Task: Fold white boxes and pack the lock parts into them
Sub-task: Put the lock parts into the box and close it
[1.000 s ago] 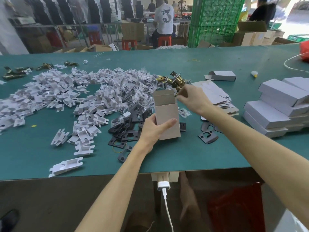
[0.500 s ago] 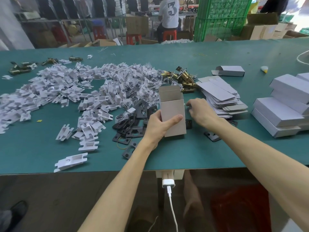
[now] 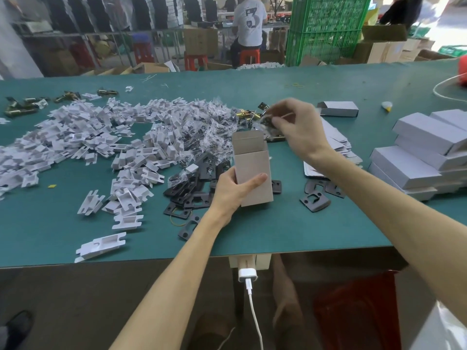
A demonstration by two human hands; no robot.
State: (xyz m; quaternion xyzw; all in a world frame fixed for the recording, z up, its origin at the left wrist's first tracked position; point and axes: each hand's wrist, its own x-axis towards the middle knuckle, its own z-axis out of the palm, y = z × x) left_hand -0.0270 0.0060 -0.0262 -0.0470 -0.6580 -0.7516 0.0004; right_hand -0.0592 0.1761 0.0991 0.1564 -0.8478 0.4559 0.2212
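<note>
An open white box (image 3: 252, 170) stands upright on the green table (image 3: 290, 228), its top flap raised. My left hand (image 3: 233, 190) grips the box from its left side, thumb across the front. My right hand (image 3: 295, 125) hovers above and right of the box mouth, pinching a small clear bag of screws (image 3: 266, 122). Black strike plates (image 3: 192, 193) lie beside the box. Brass latch parts (image 3: 249, 116) sit just behind it.
A large heap of white plastic inserts (image 3: 83, 145) and screw bags (image 3: 212, 132) covers the left half. Flat box blanks (image 3: 336, 145) lie right of the box, finished boxes (image 3: 427, 152) are stacked at far right. A charger (image 3: 247, 274) hangs off the near edge.
My right hand rose from the table surface beside the box to above the box mouth, now pinching a bag of screws. The left hand kept its hold on the box.
</note>
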